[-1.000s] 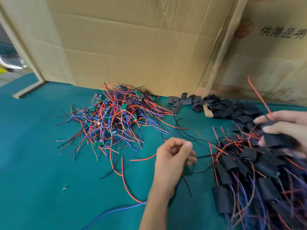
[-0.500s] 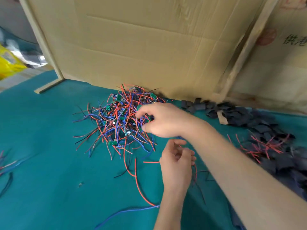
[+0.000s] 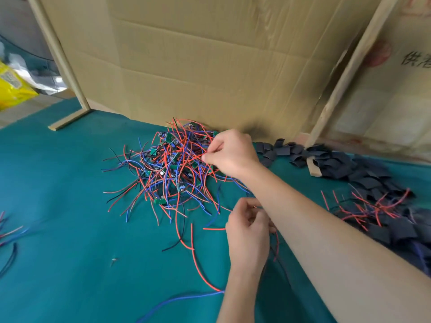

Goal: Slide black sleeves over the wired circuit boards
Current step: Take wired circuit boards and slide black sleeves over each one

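A tangled pile of small green circuit boards with red, blue and black wires (image 3: 170, 169) lies on the teal table cover near the cardboard wall. My right hand (image 3: 231, 153) reaches across to the pile's right edge, thumb and fingers pinched among the wires. My left hand (image 3: 248, 231) stays nearer to me, curled shut around thin wires, partly hidden by my right forearm. Loose black sleeves (image 3: 331, 159) are heaped along the wall at the right. Boards with sleeves on them (image 3: 396, 224) lie at the far right, red wires sticking out.
Cardboard sheets (image 3: 198, 66) and wooden battens (image 3: 345, 73) wall off the back of the table. Single red and blue wires (image 3: 196, 259) trail on the cloth near my left hand. More wires (image 3: 9, 238) lie at the left edge. A yellow bag (image 3: 11, 87) sits beyond the table.
My right hand left the sleeved heap at the right, crossed over my left hand and pinched into the wire pile. The view has shifted left and closer. The left hand has barely moved.
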A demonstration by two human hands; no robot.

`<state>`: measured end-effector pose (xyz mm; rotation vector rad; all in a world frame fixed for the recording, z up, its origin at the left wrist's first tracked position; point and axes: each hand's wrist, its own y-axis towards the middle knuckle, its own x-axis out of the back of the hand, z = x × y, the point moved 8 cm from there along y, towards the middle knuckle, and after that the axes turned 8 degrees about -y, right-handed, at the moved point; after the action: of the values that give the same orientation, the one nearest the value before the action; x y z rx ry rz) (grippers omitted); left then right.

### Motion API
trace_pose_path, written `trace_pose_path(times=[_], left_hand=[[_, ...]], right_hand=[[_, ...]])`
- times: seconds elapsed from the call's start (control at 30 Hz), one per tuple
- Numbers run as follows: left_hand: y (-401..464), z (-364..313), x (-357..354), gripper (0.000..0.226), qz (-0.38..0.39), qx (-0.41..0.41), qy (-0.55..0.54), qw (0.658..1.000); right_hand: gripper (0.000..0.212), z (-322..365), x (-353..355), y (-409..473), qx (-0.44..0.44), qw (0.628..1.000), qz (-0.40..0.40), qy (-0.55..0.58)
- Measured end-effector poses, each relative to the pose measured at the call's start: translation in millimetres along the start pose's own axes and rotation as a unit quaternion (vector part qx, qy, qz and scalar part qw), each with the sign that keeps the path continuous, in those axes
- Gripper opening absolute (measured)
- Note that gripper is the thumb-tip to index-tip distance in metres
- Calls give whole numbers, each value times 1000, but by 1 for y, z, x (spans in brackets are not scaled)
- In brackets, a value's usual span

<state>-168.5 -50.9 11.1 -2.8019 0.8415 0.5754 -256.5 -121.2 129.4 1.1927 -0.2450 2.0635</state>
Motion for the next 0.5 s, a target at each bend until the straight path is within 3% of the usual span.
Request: trace_pose_path(times=[0.07, 0.13, 0.23, 0.3, 0.4, 0.5], left_hand=[[0, 1, 3, 23, -6, -3, 4, 1000], [0, 3, 0, 23, -4, 2, 7, 1000], [0, 3, -2, 20, -5, 3, 1, 1000], [2, 2, -2, 16, -4, 5, -25, 1000], [-1, -1, -12, 18, 40, 43, -123, 991], [-9, 0, -29, 34, 114, 121, -192, 967]], right_hand=[[16, -15, 16, -3, -45, 993, 9, 105], [16, -27, 38, -10, -78, 964, 29, 253], [14, -47, 78, -26, -104, 867, 50, 486], [17, -57, 95, -41, -101, 830, 83, 542], [27, -73, 91, -72, -96, 877, 139, 450], [24, -85, 78, -98, -15, 977, 122, 172]])
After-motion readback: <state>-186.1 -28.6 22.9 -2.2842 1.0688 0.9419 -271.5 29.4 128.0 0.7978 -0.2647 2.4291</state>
